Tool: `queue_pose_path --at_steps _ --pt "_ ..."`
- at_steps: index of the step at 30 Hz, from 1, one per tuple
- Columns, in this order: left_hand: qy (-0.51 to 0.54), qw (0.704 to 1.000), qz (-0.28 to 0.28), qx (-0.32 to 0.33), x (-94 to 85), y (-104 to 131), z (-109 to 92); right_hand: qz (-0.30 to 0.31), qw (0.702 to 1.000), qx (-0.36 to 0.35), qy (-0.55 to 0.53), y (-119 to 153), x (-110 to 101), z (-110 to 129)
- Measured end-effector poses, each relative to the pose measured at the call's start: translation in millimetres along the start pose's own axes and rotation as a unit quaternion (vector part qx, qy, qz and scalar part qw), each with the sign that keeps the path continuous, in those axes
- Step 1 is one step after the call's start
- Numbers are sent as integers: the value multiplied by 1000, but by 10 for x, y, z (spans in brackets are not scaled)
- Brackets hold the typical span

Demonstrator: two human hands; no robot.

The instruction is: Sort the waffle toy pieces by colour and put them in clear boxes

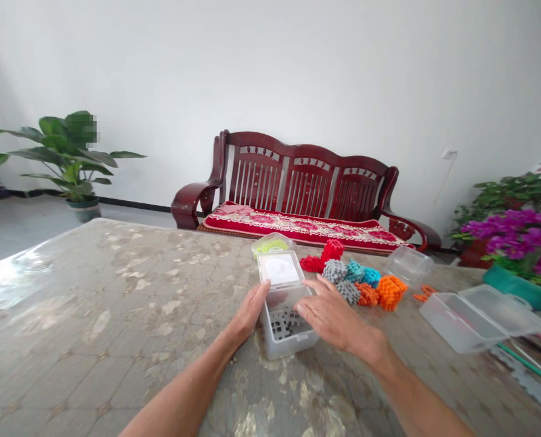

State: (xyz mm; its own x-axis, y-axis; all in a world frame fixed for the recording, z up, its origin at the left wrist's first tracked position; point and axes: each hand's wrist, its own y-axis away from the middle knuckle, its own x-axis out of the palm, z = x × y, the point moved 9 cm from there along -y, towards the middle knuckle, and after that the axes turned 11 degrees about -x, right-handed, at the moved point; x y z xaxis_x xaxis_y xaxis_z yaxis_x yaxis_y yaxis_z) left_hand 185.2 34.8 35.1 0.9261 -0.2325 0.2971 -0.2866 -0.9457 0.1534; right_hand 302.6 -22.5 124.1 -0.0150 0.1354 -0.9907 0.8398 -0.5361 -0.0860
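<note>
A clear plastic box (pixel 291 347) stands on the table with its lid (pixel 279 268) swung up at the far side. Grey and black interlocking plastic pieces (pixel 285 323) lie in its bottom. Along the box's left wall rests my left hand (pixel 251 311), its thumb by the rim near the hinge. My right hand (pixel 332 309) holds the right side, with fingers curved over the rim and partly covering the opening. To the right are clusters of joined plastic pieces: red (pixel 325 258), grey (pixel 335 271), blue (pixel 364 274) and orange (pixel 391 293).
Behind the lid sits a clear container of yellow-green pieces (pixel 273 244). Another clear box (pixel 464 321) lies open at right, near a transparent container (pixel 409 264), a green stick (pixel 525 362) and a purple-flowered planter (pixel 520 285). A wooden bench (pixel 304 182) stands beyond the table (pixel 116 303).
</note>
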Motion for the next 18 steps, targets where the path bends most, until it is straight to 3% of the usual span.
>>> queue_pose_path --at_steps 8,13,18 --pt "-10 1000 -2 2 29 41 -64 -51 993 103 -5 -18 -229 -81" --pt "-25 999 -5 30 25 46 -114 14 999 -44 -4 -139 -133 199" --pt "-28 999 -9 24 8 44 -97 61 992 -105 20 -160 16 280"
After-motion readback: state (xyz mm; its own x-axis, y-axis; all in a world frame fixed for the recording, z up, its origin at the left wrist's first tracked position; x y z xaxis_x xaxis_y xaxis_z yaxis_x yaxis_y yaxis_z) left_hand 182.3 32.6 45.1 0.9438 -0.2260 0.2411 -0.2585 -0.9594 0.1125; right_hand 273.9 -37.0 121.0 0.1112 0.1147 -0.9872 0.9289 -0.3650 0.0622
